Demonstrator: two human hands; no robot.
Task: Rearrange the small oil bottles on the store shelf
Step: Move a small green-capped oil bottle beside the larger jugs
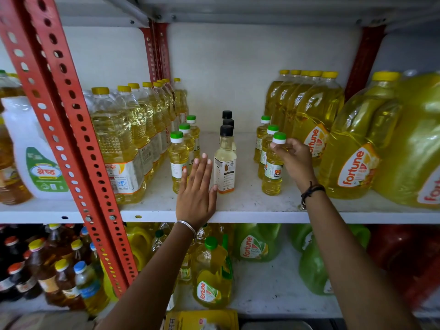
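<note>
Three rows of small oil bottles stand on the white middle shelf (250, 206). The left row has green-capped yellow bottles, the front one (177, 160) just behind my left hand (197, 191). That hand is flat with its fingers apart and holds nothing; its thumb is close to the front black-capped pale bottle (225, 163) of the middle row. My right hand (294, 158) grips the neck of the front green-capped bottle (273, 172) of the right row, which stands upright on the shelf.
Tall yellow-capped oil bottles (123, 144) line the left of the shelf beside a red perforated upright (71, 129). Large Fortune jugs (352, 148) crowd the right. The shelf below holds more jugs (210, 279) and dark bottles (47, 265).
</note>
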